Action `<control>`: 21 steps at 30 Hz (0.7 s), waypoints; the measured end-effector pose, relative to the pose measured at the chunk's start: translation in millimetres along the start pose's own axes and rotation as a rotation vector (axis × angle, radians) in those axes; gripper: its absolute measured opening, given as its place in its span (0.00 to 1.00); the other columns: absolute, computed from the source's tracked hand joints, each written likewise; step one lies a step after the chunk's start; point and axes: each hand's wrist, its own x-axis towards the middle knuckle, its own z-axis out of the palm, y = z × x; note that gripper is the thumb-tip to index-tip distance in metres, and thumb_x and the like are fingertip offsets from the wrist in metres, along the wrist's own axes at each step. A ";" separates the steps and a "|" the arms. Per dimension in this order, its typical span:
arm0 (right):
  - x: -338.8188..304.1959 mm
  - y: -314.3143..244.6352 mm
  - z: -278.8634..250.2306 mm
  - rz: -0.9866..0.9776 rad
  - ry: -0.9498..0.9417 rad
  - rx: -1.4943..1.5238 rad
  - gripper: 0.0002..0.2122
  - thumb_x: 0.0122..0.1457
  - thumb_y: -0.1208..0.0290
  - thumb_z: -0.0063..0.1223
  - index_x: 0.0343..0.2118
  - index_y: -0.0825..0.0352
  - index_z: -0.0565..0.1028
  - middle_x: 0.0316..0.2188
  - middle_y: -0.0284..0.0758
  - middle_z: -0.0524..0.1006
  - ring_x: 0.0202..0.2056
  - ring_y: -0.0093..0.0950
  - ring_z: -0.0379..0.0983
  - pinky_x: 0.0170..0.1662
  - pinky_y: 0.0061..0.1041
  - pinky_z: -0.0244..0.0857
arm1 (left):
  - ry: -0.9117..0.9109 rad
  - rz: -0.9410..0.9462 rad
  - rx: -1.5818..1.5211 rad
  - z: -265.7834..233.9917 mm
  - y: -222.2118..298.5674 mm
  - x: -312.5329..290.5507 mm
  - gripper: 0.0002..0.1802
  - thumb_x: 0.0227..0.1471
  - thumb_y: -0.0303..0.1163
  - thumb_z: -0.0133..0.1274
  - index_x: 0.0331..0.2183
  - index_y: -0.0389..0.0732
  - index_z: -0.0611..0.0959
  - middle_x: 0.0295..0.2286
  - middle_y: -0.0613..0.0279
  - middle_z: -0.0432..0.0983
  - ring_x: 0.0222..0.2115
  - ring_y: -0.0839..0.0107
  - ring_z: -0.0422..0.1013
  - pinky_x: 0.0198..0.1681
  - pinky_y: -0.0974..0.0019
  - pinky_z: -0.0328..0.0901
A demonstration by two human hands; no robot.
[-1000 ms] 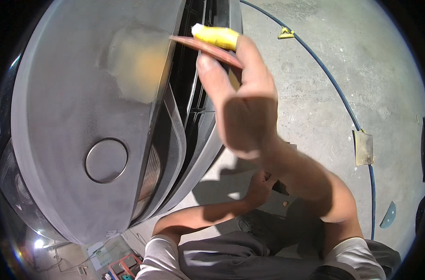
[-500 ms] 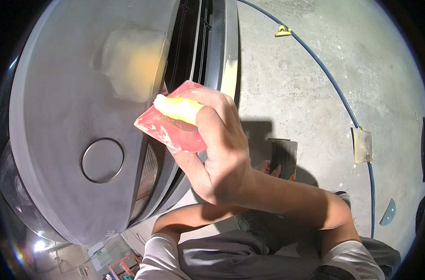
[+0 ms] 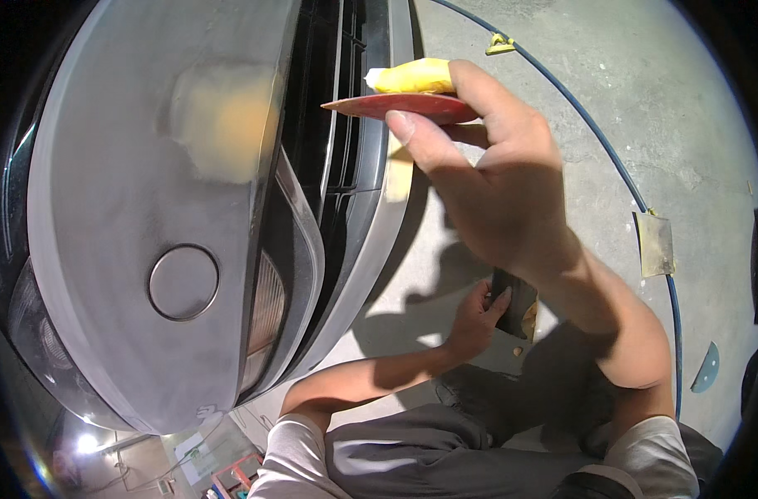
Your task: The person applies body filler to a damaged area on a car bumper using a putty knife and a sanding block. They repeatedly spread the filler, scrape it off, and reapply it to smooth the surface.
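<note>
My right hand [image 3: 508, 166] pinches a thin red filler spreader [image 3: 395, 105], thumb below and fingers above, over the black grille [image 3: 358, 108]. The spreader appears nearly edge-on. A yellow wrapping [image 3: 416, 76] with a white tip covers a finger of that hand. Lower down, my left hand [image 3: 476, 320] is closed on the edge of a dark flat plate [image 3: 510, 309], partly hidden behind my right forearm. At left is a grey car bumper [image 3: 113, 233] bearing a smooth yellowish filler patch [image 3: 229, 125]. Another pale yellow patch [image 3: 398, 175] shows on the trim edge beside the grille.
A round cover [image 3: 183, 283] is set in the bumper, near a ribbed lamp [image 3: 266, 308]. A blue hose [image 3: 582, 116] curves over the concrete floor, with a tan sheet [image 3: 654, 244] on it and a yellow clip [image 3: 500, 45]. A teal half-disc [image 3: 706, 368] lies at right.
My right hand has lifted the spreader up and right, away from the bumper, and tipped it edge-on. My left hand, previously mostly hidden behind the right arm, now shows with the dark plate.
</note>
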 end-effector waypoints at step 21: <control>-37.6 -48.2 -213.9 0.880 -0.188 -0.041 0.17 0.71 0.61 0.54 0.54 0.69 0.74 0.41 0.35 0.82 0.40 0.23 0.80 0.48 0.27 0.75 | -0.060 -0.029 0.150 15.3 55.9 6.4 0.16 0.68 0.40 0.53 0.45 0.35 0.81 0.32 0.66 0.78 0.30 0.78 0.70 0.36 0.67 0.67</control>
